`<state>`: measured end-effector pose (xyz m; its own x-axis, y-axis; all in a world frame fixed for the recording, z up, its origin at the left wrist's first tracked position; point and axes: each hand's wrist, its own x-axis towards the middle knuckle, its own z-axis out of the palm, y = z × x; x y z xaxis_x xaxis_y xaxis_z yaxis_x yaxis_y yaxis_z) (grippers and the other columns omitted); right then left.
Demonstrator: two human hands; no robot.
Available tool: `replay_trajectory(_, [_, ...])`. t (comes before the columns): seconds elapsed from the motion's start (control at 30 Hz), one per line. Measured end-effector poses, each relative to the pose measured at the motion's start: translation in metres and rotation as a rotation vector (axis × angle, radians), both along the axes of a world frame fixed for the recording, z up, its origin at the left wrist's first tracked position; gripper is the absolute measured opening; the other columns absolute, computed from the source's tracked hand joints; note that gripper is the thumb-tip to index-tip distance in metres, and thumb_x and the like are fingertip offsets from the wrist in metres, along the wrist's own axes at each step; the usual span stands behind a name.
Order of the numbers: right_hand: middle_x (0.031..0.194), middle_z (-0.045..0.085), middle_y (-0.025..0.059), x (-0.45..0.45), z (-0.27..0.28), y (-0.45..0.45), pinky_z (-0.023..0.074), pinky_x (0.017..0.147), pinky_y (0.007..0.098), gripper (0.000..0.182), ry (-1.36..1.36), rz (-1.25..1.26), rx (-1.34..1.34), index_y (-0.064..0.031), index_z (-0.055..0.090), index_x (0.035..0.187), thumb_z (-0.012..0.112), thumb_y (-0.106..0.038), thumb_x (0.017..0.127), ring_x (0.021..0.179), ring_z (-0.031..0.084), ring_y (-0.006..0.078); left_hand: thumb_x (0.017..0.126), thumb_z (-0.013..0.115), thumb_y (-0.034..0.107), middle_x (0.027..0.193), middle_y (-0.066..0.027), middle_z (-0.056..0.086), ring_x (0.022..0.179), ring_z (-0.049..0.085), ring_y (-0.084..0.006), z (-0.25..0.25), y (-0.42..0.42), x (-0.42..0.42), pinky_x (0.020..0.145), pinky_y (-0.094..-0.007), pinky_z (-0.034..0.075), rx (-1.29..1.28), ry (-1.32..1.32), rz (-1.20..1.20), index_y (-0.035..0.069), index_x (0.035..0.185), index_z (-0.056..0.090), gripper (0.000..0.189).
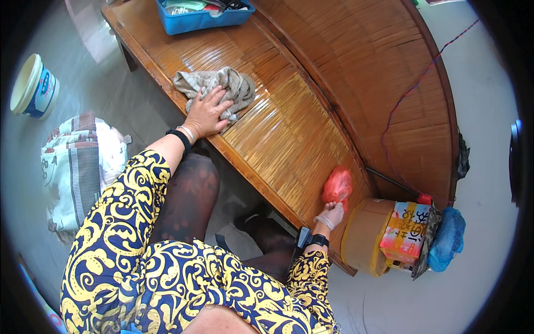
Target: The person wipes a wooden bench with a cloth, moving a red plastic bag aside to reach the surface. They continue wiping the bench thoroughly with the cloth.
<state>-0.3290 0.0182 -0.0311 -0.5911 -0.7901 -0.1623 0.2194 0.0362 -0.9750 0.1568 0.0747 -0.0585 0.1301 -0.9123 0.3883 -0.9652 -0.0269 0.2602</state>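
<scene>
My left hand (207,112) lies spread, palm down, on a crumpled grey-beige cloth (240,89) near the front edge of a slatted wooden bench (267,137). Part of the cloth is hidden under the palm. At the bench's right end, my right hand (332,212), in a whitish, thin glove, has its fingers closed on the gathered end of a red plastic bag (337,183). The bag rests on or just above the slats; what it contains cannot be told.
A blue plastic basket (204,21) of small items stands at the bench's far left. Cardboard boxes (367,234) and a blue plastic bag (445,240) are at the right end. A white bucket (35,87) and a patterned fabric bundle (69,167) lie left. A twisted cord (396,110) crosses the backrest.
</scene>
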Motion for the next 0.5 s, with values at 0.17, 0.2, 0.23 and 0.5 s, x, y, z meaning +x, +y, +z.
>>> replay_trajectory(0.17, [0.068, 0.055, 0.0023, 0.014, -0.033, 0.025, 0.0453, 0.058, 0.0271, 0.017, 0.561, 0.060, 0.142, -0.0046, 0.057, 0.084, 0.057, -0.021, 0.089, 0.062, 0.052, 0.0131, 0.072, 0.065, 0.031, 0.133, -0.0093, 0.046, 0.131, 0.034, -0.0258, 0.000, 0.000, -0.001, 0.097, -0.0496, 0.031, -0.049, -0.003, -0.023, 0.019, 0.118, 0.057, 0.048])
replay_trajectory(0.2, [0.069, 0.057, 0.0038, 0.023, -0.037, 0.031, 0.0460, 0.061, 0.0286, 0.019, 0.797, 0.091, 0.118, -0.0027, 0.059, 0.085, 0.057, -0.021, 0.088, 0.063, 0.053, 0.0149, 0.072, 0.065, 0.031, 0.133, -0.0092, 0.046, 0.131, 0.034, -0.0258, 0.001, 0.000, 0.000, 0.096, -0.0492, 0.031, -0.058, -0.012, -0.019, 0.019, 0.118, 0.057, 0.048])
replay_trajectory(0.23, [0.070, 0.058, 0.0053, 0.031, -0.037, 0.035, 0.0468, 0.063, 0.0301, 0.021, 1.034, 0.119, 0.095, -0.0007, 0.061, 0.086, 0.058, -0.022, 0.088, 0.065, 0.054, 0.0167, 0.073, 0.065, 0.031, 0.133, -0.0091, 0.047, 0.131, 0.034, -0.0258, 0.002, -0.001, 0.000, 0.096, -0.0488, 0.031, -0.067, -0.020, -0.017, 0.019, 0.118, 0.057, 0.047])
replay_trajectory(0.5, [0.086, 0.061, 0.0140, 0.021, -0.031, 0.038, 0.0422, 0.084, 0.0423, 0.023, 1.418, 0.493, 0.080, -0.0059, 0.065, 0.084, 0.061, -0.028, 0.083, 0.090, 0.054, 0.0318, 0.072, 0.066, 0.034, 0.133, -0.0073, 0.045, 0.132, 0.032, -0.0242, 0.004, -0.002, -0.004, 0.099, -0.0532, 0.029, -0.054, -0.001, -0.008, 0.021, 0.116, 0.057, 0.047])
